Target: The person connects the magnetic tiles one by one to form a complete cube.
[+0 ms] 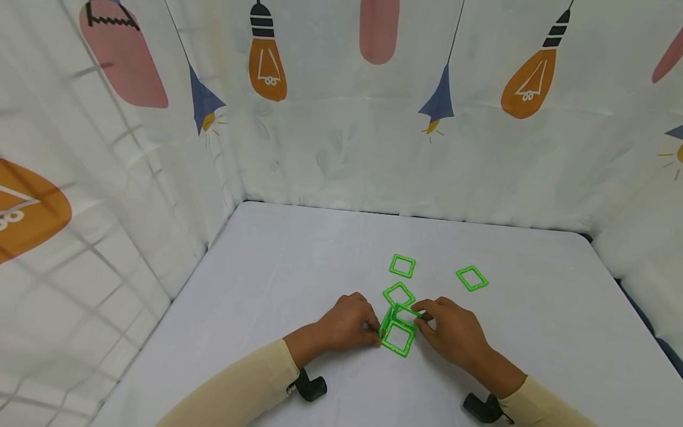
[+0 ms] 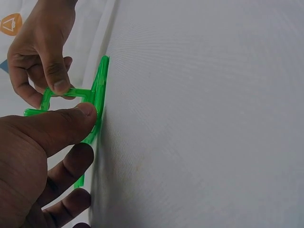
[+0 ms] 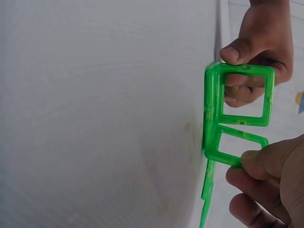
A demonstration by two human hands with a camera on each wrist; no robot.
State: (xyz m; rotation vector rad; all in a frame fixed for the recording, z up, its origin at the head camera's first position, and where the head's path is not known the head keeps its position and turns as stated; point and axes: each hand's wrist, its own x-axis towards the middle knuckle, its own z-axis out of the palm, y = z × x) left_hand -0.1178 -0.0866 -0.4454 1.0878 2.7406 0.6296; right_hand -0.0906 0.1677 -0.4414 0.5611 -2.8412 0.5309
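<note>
Between both hands, on the white table (image 1: 299, 255): green frame cluster (image 1: 392, 322). Left hand (image 1: 349, 323) pinches the upright frame (image 3: 270, 95); right hand (image 1: 450, 332) pinches a tilted frame (image 3: 243, 132). Risk: uneven right-hand pull may split joints; left release could topple cluster. Separate frames (image 1: 412, 268) lie beyond.

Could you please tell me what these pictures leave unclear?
Left wrist: part of the clustered green frames, hidden behind the left grip.
Right wrist: part of the right grip, cut off by the right edge.
Head: fine detail on the rightmost green frame, too small.
</note>
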